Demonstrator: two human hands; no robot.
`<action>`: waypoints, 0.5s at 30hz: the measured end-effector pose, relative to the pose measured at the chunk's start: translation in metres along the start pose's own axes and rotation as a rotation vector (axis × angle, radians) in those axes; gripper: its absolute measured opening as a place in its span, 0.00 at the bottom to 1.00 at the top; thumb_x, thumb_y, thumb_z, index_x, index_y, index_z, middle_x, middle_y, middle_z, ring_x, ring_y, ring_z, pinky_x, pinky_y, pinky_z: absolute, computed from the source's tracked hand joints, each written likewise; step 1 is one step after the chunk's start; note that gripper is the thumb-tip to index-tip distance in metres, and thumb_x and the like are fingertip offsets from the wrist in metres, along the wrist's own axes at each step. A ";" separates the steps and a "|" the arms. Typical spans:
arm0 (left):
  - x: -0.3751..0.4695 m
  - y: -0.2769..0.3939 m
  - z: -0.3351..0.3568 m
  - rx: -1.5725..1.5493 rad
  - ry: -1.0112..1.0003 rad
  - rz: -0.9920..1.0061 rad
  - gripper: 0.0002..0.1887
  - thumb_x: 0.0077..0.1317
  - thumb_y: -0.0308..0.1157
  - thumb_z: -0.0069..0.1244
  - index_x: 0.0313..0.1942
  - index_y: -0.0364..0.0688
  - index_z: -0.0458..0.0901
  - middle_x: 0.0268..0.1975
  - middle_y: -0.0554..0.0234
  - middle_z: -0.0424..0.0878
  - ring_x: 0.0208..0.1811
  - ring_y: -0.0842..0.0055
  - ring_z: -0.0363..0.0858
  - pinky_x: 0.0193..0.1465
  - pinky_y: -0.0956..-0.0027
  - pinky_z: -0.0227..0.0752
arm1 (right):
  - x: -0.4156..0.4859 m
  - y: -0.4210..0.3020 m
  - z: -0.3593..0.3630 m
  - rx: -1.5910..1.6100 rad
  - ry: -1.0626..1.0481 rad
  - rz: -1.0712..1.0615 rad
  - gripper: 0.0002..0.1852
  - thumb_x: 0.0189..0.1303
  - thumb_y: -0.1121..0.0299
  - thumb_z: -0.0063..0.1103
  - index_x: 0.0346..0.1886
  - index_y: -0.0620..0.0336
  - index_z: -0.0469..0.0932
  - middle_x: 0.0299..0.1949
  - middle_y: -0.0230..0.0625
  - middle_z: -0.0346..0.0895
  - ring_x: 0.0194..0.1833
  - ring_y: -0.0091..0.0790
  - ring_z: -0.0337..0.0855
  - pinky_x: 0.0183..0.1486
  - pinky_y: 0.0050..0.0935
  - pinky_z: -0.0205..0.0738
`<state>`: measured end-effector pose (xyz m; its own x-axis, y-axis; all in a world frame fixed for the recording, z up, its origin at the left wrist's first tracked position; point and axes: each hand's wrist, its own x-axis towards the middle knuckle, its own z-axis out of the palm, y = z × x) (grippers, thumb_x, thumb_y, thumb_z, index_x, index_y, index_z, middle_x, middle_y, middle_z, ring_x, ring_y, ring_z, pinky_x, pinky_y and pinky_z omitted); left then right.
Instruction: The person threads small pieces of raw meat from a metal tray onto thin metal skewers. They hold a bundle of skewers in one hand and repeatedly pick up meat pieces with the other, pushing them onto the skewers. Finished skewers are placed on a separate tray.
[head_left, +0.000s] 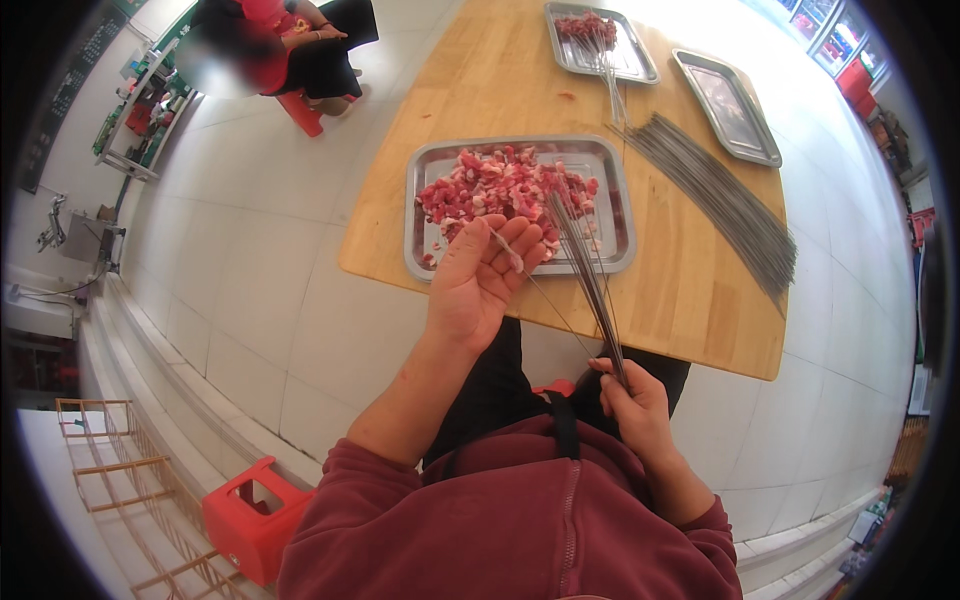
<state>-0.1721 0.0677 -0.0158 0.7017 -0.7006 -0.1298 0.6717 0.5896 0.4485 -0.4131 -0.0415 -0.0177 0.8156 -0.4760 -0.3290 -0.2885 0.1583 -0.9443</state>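
My left hand (484, 274) is palm up over the near edge of a metal tray (628, 225) of chopped raw meat (495, 180). A pale piece of meat (515, 261) lies against its fingers, on a thin metal skewer that runs down to my right hand. My right hand (634, 397) is closed on a bundle of metal skewers (589, 277), held in front of the table's near edge; the far tips of the bundle reach over the tray. On the wooden table (697, 315), to the right, lies a big pile of loose metal skewers (720, 202).
Farther back are a tray (652, 75) with skewered meat (589, 30) and another metal tray (772, 156). A person (300, 37) sits on a red stool (302, 116) at the upper left. Another red plastic stool (251, 517) stands at the lower left.
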 end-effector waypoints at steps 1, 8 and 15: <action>0.000 0.000 -0.001 0.019 0.000 0.009 0.15 0.78 0.40 0.42 0.50 0.39 0.81 0.51 0.52 0.86 0.57 0.62 0.83 0.65 0.55 0.76 | 0.000 0.000 0.000 -0.001 -0.001 -0.002 0.13 0.71 0.77 0.49 0.55 0.66 0.79 0.21 0.22 0.67 0.25 0.14 0.65 0.28 0.18 0.60; 0.001 0.000 0.000 0.026 -0.068 0.058 0.14 0.79 0.38 0.41 0.49 0.41 0.81 0.51 0.55 0.86 0.56 0.65 0.84 0.64 0.55 0.77 | 0.000 0.002 -0.001 -0.003 0.013 0.003 0.13 0.72 0.76 0.49 0.54 0.66 0.79 0.21 0.22 0.67 0.24 0.14 0.65 0.27 0.18 0.59; -0.001 -0.007 0.000 0.024 -0.069 0.094 0.13 0.79 0.38 0.39 0.48 0.42 0.80 0.53 0.54 0.86 0.57 0.65 0.84 0.65 0.56 0.76 | 0.000 0.003 0.003 0.025 0.025 0.022 0.13 0.72 0.76 0.49 0.54 0.67 0.79 0.21 0.22 0.67 0.24 0.14 0.64 0.27 0.17 0.58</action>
<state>-0.1775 0.0640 -0.0186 0.7430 -0.6688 -0.0252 0.5968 0.6450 0.4773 -0.4124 -0.0388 -0.0203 0.7964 -0.4937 -0.3492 -0.2929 0.1903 -0.9370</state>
